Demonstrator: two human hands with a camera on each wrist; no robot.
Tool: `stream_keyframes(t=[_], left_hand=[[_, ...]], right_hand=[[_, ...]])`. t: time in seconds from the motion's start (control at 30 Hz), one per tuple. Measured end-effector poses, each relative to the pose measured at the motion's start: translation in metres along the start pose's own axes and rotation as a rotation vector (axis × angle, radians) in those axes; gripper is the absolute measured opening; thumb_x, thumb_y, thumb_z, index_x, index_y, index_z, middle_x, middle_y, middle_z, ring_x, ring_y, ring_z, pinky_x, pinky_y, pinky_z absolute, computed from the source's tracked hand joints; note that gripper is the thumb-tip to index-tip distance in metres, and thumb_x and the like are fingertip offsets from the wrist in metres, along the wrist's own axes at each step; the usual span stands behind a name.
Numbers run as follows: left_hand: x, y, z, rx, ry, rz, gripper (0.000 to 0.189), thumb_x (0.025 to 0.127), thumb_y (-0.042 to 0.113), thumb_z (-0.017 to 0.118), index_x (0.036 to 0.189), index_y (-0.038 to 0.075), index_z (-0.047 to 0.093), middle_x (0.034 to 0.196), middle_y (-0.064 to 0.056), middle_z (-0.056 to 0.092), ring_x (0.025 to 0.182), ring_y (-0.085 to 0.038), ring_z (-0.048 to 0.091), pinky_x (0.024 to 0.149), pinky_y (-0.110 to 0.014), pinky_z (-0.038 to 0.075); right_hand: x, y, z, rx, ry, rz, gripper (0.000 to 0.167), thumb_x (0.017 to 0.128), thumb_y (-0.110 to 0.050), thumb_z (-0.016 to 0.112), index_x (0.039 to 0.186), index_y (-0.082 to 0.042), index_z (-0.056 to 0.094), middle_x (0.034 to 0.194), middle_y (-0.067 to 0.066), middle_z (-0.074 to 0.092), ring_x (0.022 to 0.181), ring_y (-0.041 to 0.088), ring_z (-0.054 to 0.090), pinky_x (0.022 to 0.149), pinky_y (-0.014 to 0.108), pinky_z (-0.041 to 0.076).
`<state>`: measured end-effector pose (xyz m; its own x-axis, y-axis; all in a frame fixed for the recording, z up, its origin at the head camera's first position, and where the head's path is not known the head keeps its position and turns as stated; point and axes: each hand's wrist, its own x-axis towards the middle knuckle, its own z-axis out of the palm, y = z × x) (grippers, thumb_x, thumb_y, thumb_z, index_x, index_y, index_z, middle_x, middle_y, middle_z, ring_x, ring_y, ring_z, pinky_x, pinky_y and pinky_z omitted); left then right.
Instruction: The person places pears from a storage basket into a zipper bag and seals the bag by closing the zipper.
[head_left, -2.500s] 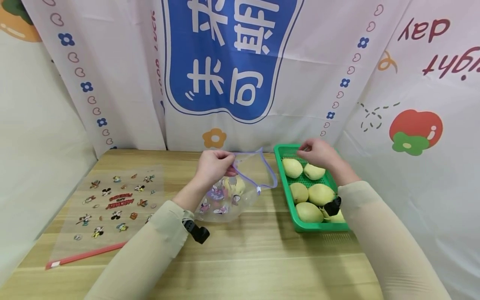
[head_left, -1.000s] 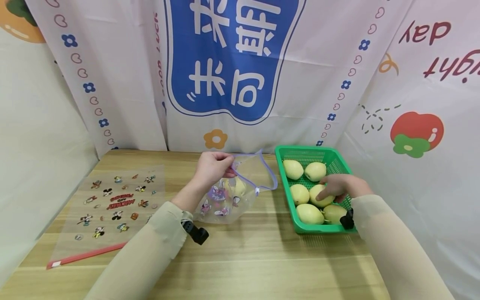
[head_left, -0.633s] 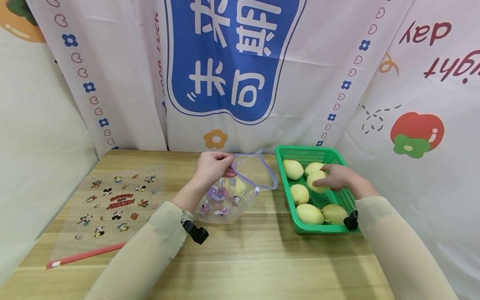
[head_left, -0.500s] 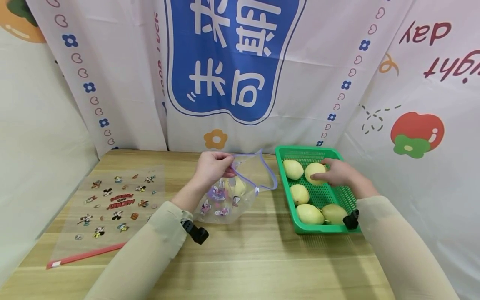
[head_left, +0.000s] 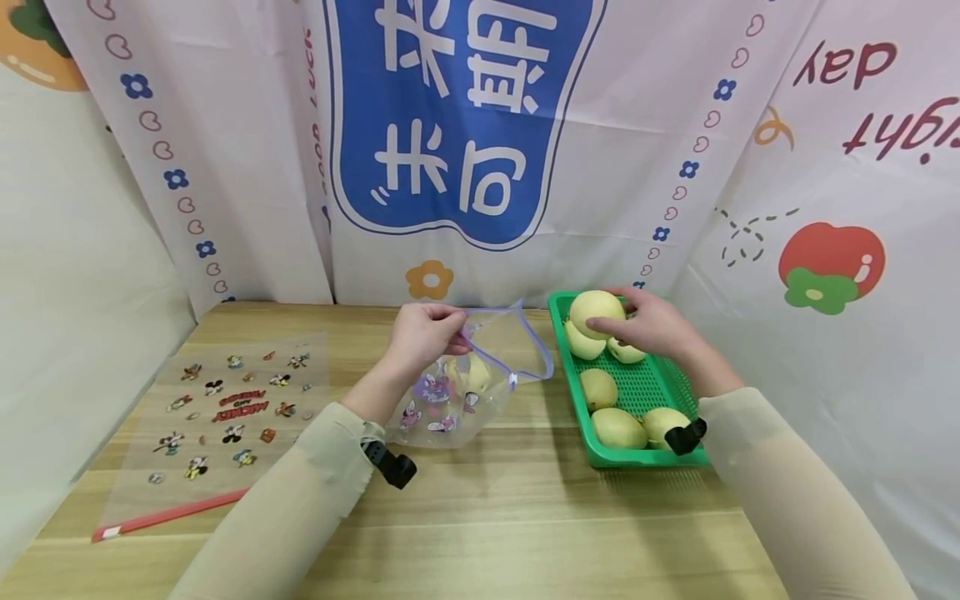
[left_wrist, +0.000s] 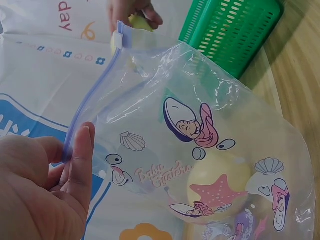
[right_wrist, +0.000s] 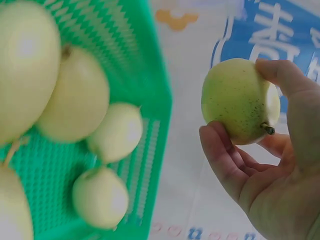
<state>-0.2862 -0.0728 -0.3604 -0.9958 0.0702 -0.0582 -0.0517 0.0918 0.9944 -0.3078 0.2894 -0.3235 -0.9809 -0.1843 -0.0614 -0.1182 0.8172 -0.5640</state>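
Note:
My left hand (head_left: 429, 337) pinches the purple-edged rim of a clear zip bag (head_left: 480, 408) printed with cartoon figures, whose mouth gapes toward the right. Inside the bag, a pale yellow pear (left_wrist: 220, 180) shows through the plastic in the left wrist view. My right hand (head_left: 652, 327) holds another pear (head_left: 597, 314) between thumb and fingers, raised above the far end of a green basket (head_left: 592, 454). In the right wrist view this held pear (right_wrist: 240, 100) has a short dark stem and small specks. Several pears (head_left: 618, 427) lie in the basket.
A second clear bag (head_left: 225, 417) with a red slider strip (head_left: 176, 515) lies flat on the left of the wooden table (head_left: 480, 533). Printed cloth (head_left: 630, 150) hangs close behind the table and on both sides.
My right hand came down into the basket, took hold of a pear, then lifted it up and leftward. My left hand stays at the bag's rim.

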Motion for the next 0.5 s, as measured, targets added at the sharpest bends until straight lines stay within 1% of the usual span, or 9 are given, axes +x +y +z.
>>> stream_keyframes(t=[0.07,0.17,0.4,0.5], left_hand=[[0.000,0.000,0.000,0.002,0.001,-0.003,0.031,0.111,0.014,0.065,0.129,-0.009,0.075,0.084,-0.009,0.075,0.065,-0.011,0.076,0.080,-0.036,0.071],[0.000,0.000,0.001,-0.003,-0.001,-0.003,0.031,0.111,0.014,0.065,0.129,-0.009,0.075,0.084,-0.009,0.075,0.065,-0.012,0.076,0.080,-0.037,0.071],[0.001,0.001,0.001,-0.008,0.001,0.002,0.030,0.111,0.012,0.065,0.128,-0.010,0.074,0.083,-0.009,0.075,0.064,-0.011,0.076,0.073,-0.031,0.070],[0.002,0.001,0.001,-0.009,0.002,0.002,0.029,0.110,0.012,0.065,0.127,-0.010,0.075,0.082,-0.009,0.074,0.064,-0.011,0.075,0.070,-0.028,0.069]], right_hand=[[-0.002,-0.011,0.004,-0.002,0.000,-0.023,0.088,0.096,-0.068,0.075,0.166,-0.022,0.046,0.137,0.020,0.067,0.096,0.023,0.078,0.083,0.037,0.063],[-0.003,-0.026,0.009,0.003,-0.002,-0.068,0.084,0.096,-0.066,0.076,0.164,-0.025,0.048,0.134,0.018,0.068,0.095,0.024,0.077,0.080,0.037,0.063],[-0.010,-0.055,0.022,0.019,-0.015,-0.139,0.076,0.095,-0.060,0.081,0.159,-0.029,0.055,0.122,0.011,0.070,0.101,0.027,0.068,0.079,0.035,0.059],[-0.012,-0.066,0.027,0.008,-0.029,-0.175,0.073,0.094,-0.057,0.083,0.156,-0.029,0.057,0.117,0.008,0.071,0.100,0.027,0.067,0.077,0.036,0.058]])
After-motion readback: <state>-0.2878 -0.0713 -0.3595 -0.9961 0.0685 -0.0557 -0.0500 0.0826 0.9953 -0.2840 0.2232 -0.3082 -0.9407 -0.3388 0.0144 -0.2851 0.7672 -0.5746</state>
